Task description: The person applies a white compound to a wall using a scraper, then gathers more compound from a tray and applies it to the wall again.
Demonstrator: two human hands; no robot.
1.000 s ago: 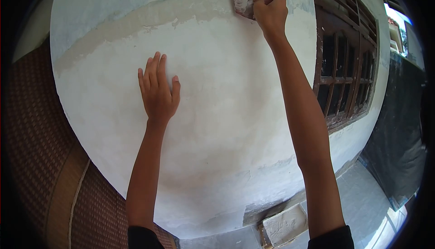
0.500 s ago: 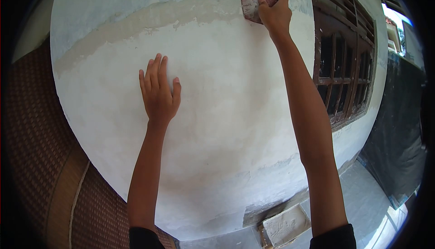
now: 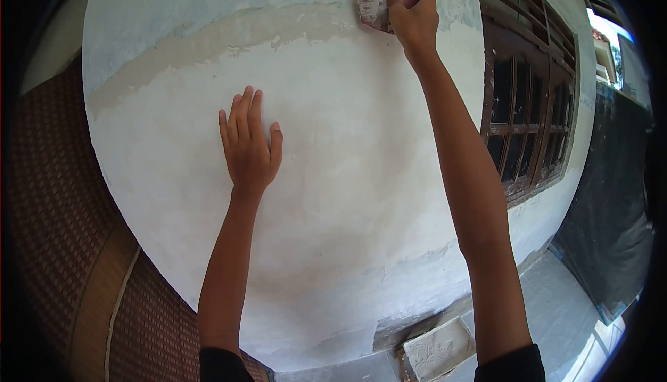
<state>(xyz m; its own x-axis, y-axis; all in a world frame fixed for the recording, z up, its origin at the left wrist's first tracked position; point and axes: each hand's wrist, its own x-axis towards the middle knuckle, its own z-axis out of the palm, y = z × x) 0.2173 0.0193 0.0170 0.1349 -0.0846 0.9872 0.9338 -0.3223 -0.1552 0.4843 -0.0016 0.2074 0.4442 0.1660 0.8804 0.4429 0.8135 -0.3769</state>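
A white, rough-plastered wall (image 3: 333,194) was seen across most of the view, w/ a beige bare-plaster band (image 3: 208,38) along its upper part. A reddish-brown sandpaper sheet (image 3: 373,3), dusted white, was pressed against the wall at the band's right end, near the top. It was clamped by the right hand (image 3: 415,20), fingers curled over its edge. The left hand (image 3: 250,149) was laid flat on the wall lower down, well apart from the sheet, fingers (image 3: 243,114) straight and close together, thumb slightly out. A dark brown wooden window frame (image 3: 528,104) was seen to the right; a shallow tray of white plaster (image 3: 438,347) lay at the wall's foot.
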